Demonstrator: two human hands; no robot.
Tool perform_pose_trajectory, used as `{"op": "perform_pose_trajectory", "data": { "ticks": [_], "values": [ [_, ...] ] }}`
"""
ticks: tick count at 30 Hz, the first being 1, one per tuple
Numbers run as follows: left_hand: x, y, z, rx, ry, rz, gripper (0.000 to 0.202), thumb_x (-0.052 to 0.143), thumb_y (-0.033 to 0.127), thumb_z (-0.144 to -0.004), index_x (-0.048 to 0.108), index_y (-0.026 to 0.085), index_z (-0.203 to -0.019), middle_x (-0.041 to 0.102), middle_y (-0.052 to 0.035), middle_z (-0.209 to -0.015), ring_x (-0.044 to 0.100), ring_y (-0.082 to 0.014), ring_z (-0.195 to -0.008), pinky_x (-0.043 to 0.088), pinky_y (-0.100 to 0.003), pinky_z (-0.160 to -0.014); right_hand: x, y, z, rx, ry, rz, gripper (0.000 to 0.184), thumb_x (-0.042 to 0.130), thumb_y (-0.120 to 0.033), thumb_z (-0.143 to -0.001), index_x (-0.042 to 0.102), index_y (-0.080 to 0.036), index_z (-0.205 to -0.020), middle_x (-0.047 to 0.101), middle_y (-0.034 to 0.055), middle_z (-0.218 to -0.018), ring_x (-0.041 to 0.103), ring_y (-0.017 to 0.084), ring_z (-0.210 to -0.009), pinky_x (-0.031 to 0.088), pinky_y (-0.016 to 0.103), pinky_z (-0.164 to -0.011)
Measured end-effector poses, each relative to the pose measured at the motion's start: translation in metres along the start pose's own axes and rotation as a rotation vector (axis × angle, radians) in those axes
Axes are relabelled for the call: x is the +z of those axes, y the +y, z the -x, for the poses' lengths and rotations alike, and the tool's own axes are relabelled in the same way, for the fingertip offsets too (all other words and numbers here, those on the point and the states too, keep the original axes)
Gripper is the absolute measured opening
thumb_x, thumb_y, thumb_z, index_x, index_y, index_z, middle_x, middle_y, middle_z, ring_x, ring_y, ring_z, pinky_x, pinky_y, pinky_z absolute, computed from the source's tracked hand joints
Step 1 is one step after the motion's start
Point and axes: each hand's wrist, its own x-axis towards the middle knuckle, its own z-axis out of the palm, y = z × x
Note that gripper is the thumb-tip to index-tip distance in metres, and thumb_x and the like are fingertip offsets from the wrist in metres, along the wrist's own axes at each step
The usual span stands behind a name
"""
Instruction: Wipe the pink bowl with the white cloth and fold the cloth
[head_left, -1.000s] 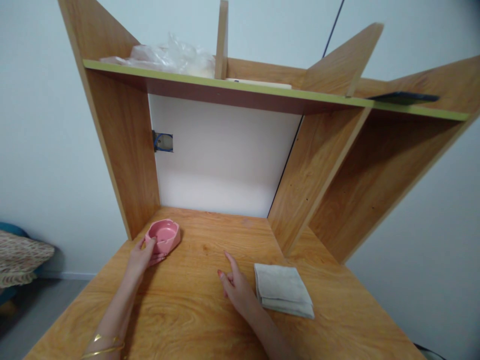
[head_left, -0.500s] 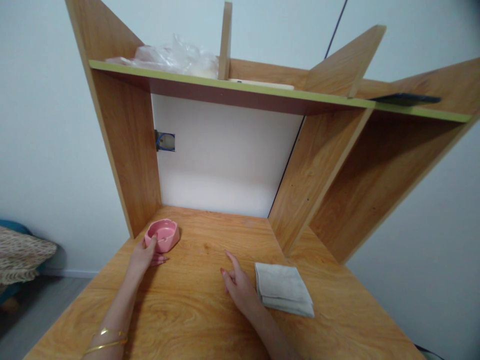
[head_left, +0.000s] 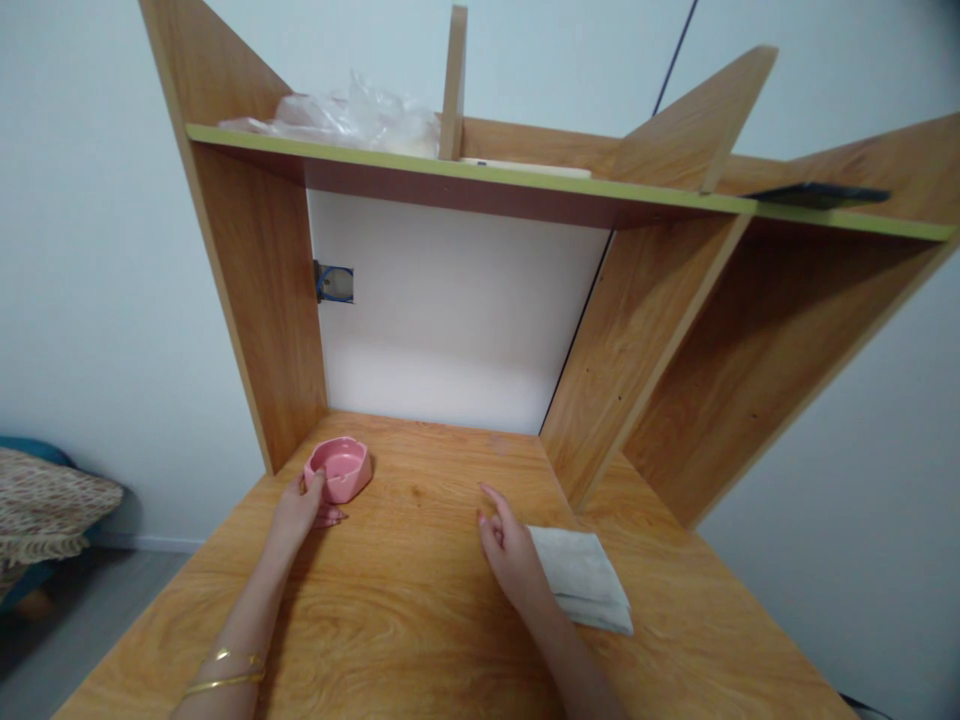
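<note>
A small pink ashtray [head_left: 341, 466] sits on the wooden desk [head_left: 405, 620] near the left upright panel. My left hand [head_left: 304, 505] holds its near edge, thumb on the rim and fingers curled beneath. Gold bangles circle that wrist. My right hand [head_left: 512, 555] rests over the left edge of a folded grey-white cloth [head_left: 589, 590], which lies flat on the desk to the right; the fingers are loosely stretched and the index finger points forward.
A shelf [head_left: 465, 175] with a green front edge spans above, carrying a crumpled plastic bag [head_left: 352, 110] and a dark flat object [head_left: 821, 193]. Slanted wooden dividers [head_left: 622, 330] stand at the right. A wall socket cut-out [head_left: 334, 283] shows in the white back panel.
My right hand has moved right onto the edge of the cloth. The left hand stays on the ashtray, which has shifted slightly.
</note>
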Motion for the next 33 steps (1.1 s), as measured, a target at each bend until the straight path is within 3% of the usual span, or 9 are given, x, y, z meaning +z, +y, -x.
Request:
{"op": "perform_pose_trajectory", "data": {
  "ticks": [3,6,8,11,14,16,23,28,33],
  "values": [
    [-0.002,0.003,0.004,0.045,0.015,-0.066,0.062,0.042,0.03,-0.085,0.012,0.004,-0.133,0.049,0.0059,-0.037,0.052,-0.017,-0.029,0.042,-0.024,-0.034,-0.029,0.008,-0.008,0.068,0.133,0.131,0.042,0.032,-0.033,-0.082,0.045,-0.015,-0.118,0.042,-0.0044,-0.051,0.044,0.015,-0.048,0.033,0.024,-0.047],
    [-0.006,0.008,0.009,0.197,0.093,-0.133,0.068,0.043,0.031,-0.084,0.005,0.006,-0.134,0.052,0.0053,-0.044,0.05,-0.0156,-0.032,0.041,-0.024,-0.037,-0.059,0.021,-0.011,0.191,0.28,0.357,0.039,0.029,-0.027,-0.082,0.047,-0.015,-0.115,0.058,0.0047,-0.074,0.055,0.018,-0.068,0.038,0.027,-0.061],
    [-0.006,0.011,0.013,0.291,0.134,-0.153,0.062,0.041,0.032,-0.084,0.013,0.01,-0.133,0.056,0.0026,-0.054,0.053,-0.0158,-0.04,0.043,-0.025,-0.044,-0.074,0.029,-0.01,0.252,0.289,0.507,0.038,0.031,-0.021,-0.081,0.048,-0.013,-0.114,0.06,0.0104,-0.093,0.055,0.02,-0.086,0.038,0.028,-0.071],
    [0.001,0.014,0.022,0.423,0.129,-0.185,0.045,0.04,0.032,-0.082,0.034,0.015,-0.124,0.061,-0.0039,-0.081,0.06,-0.0179,-0.063,0.046,-0.027,-0.062,-0.088,0.036,-0.006,0.373,0.249,0.729,0.032,0.034,-0.017,-0.079,0.053,-0.012,-0.104,0.058,0.0154,-0.098,0.052,0.024,-0.097,0.037,0.031,-0.077],
    [0.014,0.014,0.032,0.57,0.017,-0.245,0.035,0.04,0.031,-0.08,0.047,0.018,-0.111,0.058,-0.0068,-0.101,0.058,-0.0199,-0.083,0.042,-0.03,-0.078,-0.096,0.038,-0.001,0.529,0.2,0.877,0.031,0.031,-0.017,-0.08,0.055,-0.009,-0.099,0.057,0.0209,-0.097,0.052,0.031,-0.095,0.038,0.039,-0.073],
    [0.023,0.012,0.038,0.605,-0.103,-0.282,0.031,0.041,0.03,-0.078,0.052,0.017,-0.104,0.061,-0.0062,-0.092,0.058,-0.0211,-0.084,0.041,-0.031,-0.079,-0.099,0.04,0.001,0.608,0.143,0.89,0.035,0.027,-0.015,-0.08,0.053,-0.005,-0.101,0.055,0.0249,-0.1,0.052,0.034,-0.096,0.038,0.042,-0.07],
    [0.052,-0.003,0.051,0.387,-0.418,-0.201,0.038,0.037,0.044,-0.078,0.059,0.013,-0.079,0.047,0.0037,-0.041,0.047,-0.0142,-0.039,0.036,-0.023,-0.046,-0.089,0.046,0.0,0.609,-0.019,0.784,0.031,0.031,-0.009,-0.075,0.05,-0.007,-0.099,0.062,0.0183,-0.079,0.06,0.025,-0.078,0.038,0.032,-0.064],
    [0.06,-0.013,0.057,0.242,-0.706,-0.253,0.05,0.04,0.058,-0.071,0.059,0.012,-0.065,0.04,0.006,-0.032,0.036,-0.0089,-0.031,0.025,-0.019,-0.037,-0.052,0.034,-0.004,0.469,-0.088,0.676,0.028,0.035,-0.007,-0.071,0.046,-0.015,-0.095,0.062,0.0091,-0.079,0.059,0.019,-0.077,0.035,0.025,-0.062],
    [0.053,-0.014,0.069,0.082,-1.009,-0.311,0.052,0.05,0.063,-0.063,0.058,0.012,-0.06,0.044,0.0049,-0.033,0.025,-0.0048,-0.025,0.014,-0.019,-0.032,-0.028,0.023,-0.001,0.369,-0.104,0.587,0.029,0.035,-0.005,-0.069,0.043,-0.017,-0.094,0.06,0.0056,-0.077,0.057,0.016,-0.074,0.033,0.022,-0.06]
  ]
}}
